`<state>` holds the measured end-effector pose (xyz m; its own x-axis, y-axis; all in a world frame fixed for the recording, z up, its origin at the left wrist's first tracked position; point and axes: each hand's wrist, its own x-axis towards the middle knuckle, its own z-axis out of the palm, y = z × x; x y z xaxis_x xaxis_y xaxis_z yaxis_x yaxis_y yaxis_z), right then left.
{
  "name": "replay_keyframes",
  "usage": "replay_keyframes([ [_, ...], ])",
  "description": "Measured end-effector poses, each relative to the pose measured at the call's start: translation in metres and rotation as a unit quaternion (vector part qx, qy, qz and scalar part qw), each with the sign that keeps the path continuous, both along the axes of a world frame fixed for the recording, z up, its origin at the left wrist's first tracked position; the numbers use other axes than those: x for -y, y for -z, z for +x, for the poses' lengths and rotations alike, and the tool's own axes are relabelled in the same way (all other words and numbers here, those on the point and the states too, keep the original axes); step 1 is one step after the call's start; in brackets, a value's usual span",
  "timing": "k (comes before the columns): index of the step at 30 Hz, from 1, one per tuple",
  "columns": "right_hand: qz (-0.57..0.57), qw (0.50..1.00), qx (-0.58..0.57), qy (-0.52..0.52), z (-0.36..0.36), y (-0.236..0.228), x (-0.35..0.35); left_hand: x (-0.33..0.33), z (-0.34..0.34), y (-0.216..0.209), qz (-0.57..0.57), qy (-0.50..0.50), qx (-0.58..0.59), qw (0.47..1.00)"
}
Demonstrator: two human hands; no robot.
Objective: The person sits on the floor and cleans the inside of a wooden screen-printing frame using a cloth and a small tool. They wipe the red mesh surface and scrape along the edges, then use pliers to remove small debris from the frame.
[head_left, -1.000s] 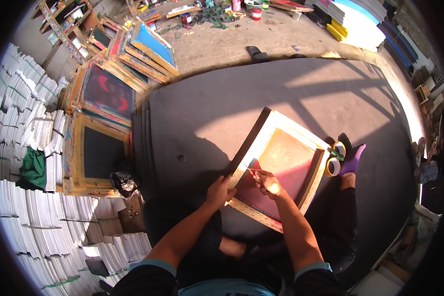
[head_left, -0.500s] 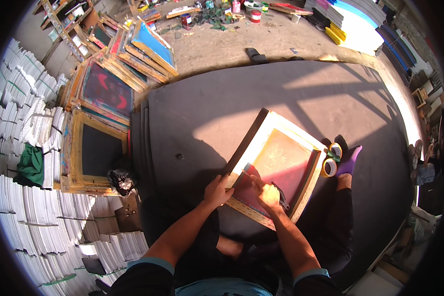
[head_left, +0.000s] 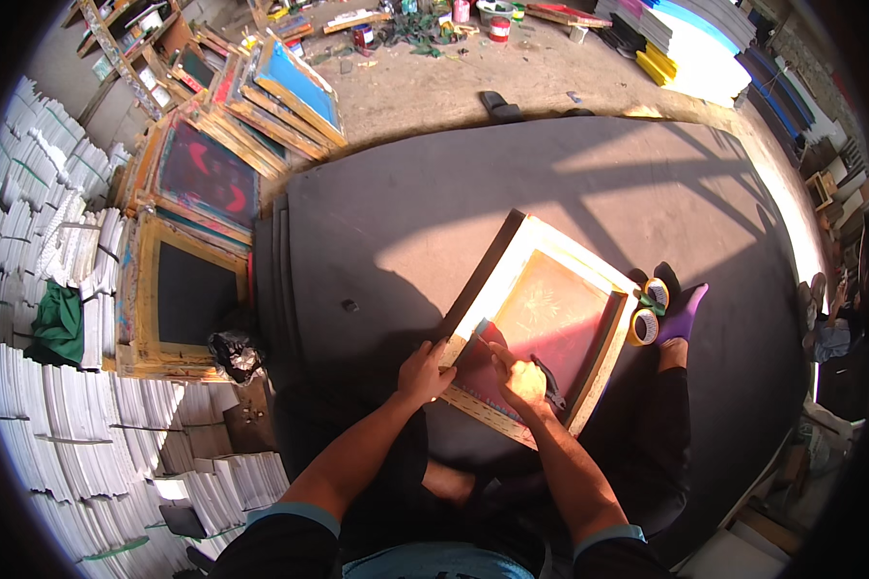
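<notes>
A wooden screen-printing frame (head_left: 599,381) with a reddish mesh lies tilted across my lap, over the dark sheet. At its left rail, my left hand (head_left: 423,374) is closed around the wood, thumb on top. Over the mesh near that same rail, my right hand (head_left: 523,384) has its fingers curled and pressed together; what is in them, if anything, is too small to make out. A small teal and red patch (head_left: 488,332) shows just beyond its fingertips. Black pliers (head_left: 554,388) rest on the mesh against the right hand, partly hidden by it.
Two tape rolls (head_left: 644,327) stand beside the frame's right corner, near my purple-socked foot (head_left: 684,314). Dark foam sheets (head_left: 357,212) lie under me. More printing frames (head_left: 188,299) lean at left by white stacks (head_left: 77,415). Paint cans (head_left: 499,31) stand on the far floor.
Both hands and the frame keep nearly the same place. Only a slight shift of the whole view shows.
</notes>
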<state>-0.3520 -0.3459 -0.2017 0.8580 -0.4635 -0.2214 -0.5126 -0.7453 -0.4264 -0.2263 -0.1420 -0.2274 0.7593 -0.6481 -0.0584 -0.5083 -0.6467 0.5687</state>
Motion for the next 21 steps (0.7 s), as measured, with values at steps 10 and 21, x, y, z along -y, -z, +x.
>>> replay_keyframes([
  [10, -0.090, 0.990, -0.088, -0.056, 0.011, -0.028, -0.016, -0.001, 0.003, 0.001, 0.017, 0.009, -0.019, 1.000],
  [21, 0.100, 0.992, -0.059, 0.057, 0.017, -0.045, -0.021, -0.001, 0.002, 0.005, 0.014, 0.009, 0.008, 1.000],
])
